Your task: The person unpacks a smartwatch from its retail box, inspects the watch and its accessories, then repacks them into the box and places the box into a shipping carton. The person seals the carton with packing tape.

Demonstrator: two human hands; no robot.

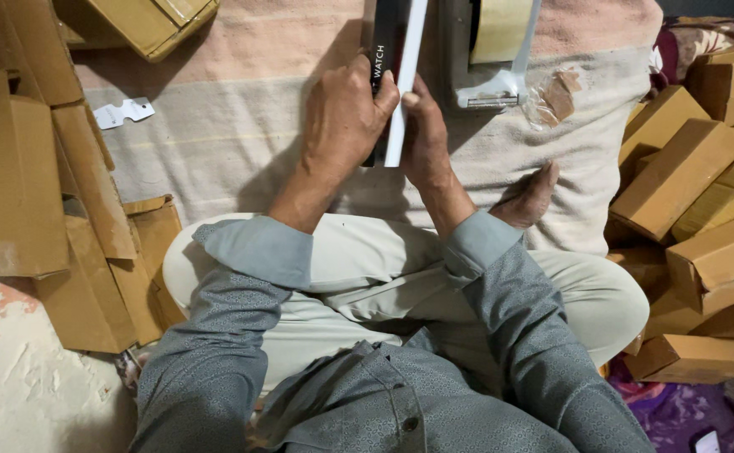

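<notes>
I sit cross-legged on a striped blanket [241, 126]. Both hands grip a long narrow box [397, 50], black on its left face and white on its right, held upright in front of me. My left hand [346, 117] wraps the black side, thumb across the edge. My right hand [424, 134] presses the white side, fingertips near the box's lower half. The box's top runs out of the frame.
A tape dispenser [488, 59] with a tan roll stands just behind the box. Flattened cardboard [56, 193] lies stacked at left. Several closed brown cartons [694, 201] pile up at right. A small clear packet [551, 96] and a white tag [123, 111] lie on the blanket.
</notes>
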